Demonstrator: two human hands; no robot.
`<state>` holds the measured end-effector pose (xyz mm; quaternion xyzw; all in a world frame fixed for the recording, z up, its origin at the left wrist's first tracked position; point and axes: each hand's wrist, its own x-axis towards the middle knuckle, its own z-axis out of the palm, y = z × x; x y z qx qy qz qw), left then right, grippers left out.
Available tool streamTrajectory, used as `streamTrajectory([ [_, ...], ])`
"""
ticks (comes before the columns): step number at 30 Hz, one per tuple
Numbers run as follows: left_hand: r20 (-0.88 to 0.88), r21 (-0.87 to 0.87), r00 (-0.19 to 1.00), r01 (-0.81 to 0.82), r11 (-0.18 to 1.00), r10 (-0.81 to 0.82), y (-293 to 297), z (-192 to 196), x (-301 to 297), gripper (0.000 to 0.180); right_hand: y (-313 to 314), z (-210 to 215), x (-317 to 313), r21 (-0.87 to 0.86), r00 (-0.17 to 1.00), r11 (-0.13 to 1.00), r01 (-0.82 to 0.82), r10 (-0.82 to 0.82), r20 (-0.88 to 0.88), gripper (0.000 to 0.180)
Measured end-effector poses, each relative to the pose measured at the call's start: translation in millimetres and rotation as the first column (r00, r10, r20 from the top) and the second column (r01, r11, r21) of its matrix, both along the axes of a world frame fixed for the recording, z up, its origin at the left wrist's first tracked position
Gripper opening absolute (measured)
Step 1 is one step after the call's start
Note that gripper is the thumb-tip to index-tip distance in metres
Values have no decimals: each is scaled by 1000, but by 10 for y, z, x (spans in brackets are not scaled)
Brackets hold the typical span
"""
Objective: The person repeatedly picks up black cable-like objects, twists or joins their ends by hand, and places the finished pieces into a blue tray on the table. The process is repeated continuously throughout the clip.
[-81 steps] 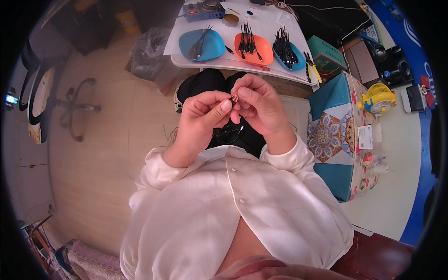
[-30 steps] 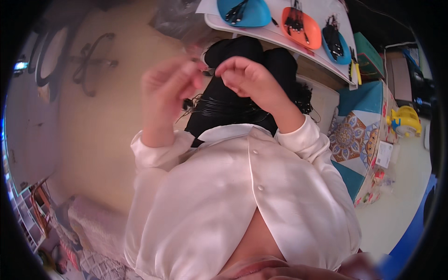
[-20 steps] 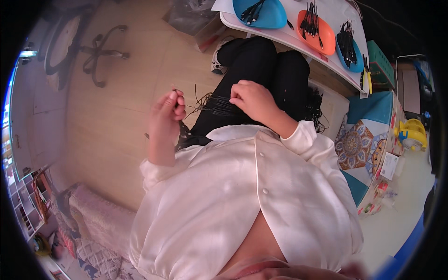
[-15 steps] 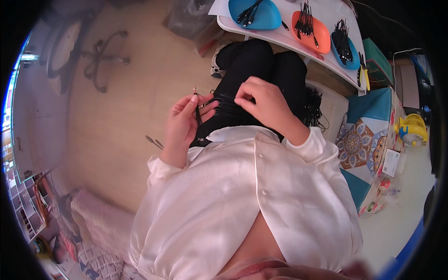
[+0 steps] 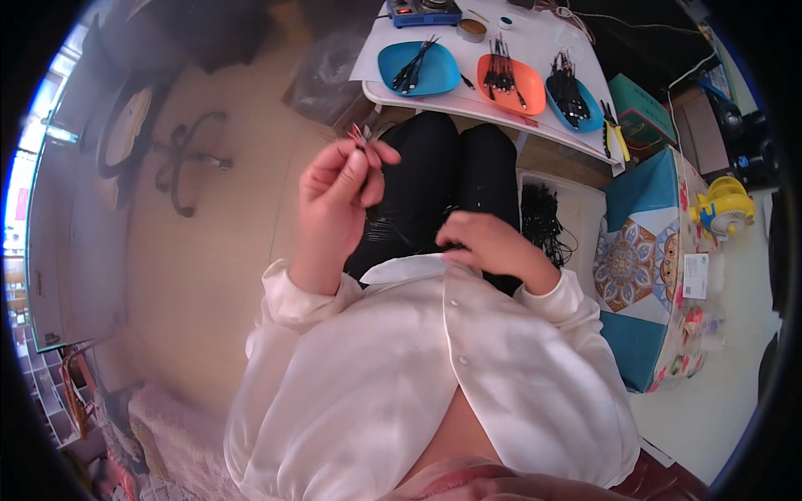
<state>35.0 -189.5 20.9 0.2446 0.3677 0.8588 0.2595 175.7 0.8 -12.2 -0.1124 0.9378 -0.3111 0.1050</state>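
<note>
In front of me my left hand [image 5: 341, 179] is raised and closed, thumb and fingers pinching a thin black cable. Its stripped end, with fine red and pale wires [image 5: 357, 132], sticks up past the fingertips; the rest of the cable is mostly hidden by the hand. Low over my lap, my right hand [image 5: 489, 242] has its fingers curled in near the shirt hem. Whatever it may hold is hidden against the black trousers [image 5: 422, 179]. Shiny clear strands [image 5: 383, 234] lie on the left thigh.
Beyond my knees, a white table [image 5: 380, 63] carries a blue tray [image 5: 447, 67], an orange tray [image 5: 530, 75] and another blue tray [image 5: 595, 121], each with black cables. Yellow-handled pliers [image 5: 618, 138] hang at its corner. A bin of black cables [image 5: 543, 217] stands right of my legs.
My left hand has risen and moved away from my body with the cable. My right hand has dropped toward my lap and the shirt hem. The view has tilted up, showing more of the table.
</note>
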Motion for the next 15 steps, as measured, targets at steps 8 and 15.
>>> streamTrajectory([
  [8,-27,-62,988,149,987,-151,55,-9,295,13,142,597,-396,-880,911,385,278,-397,114,20],
  [15,-61,-190,990,114,975,-128,108,61,346,15,19,691,-432,-796,850,496,348,-525,44,13],
])
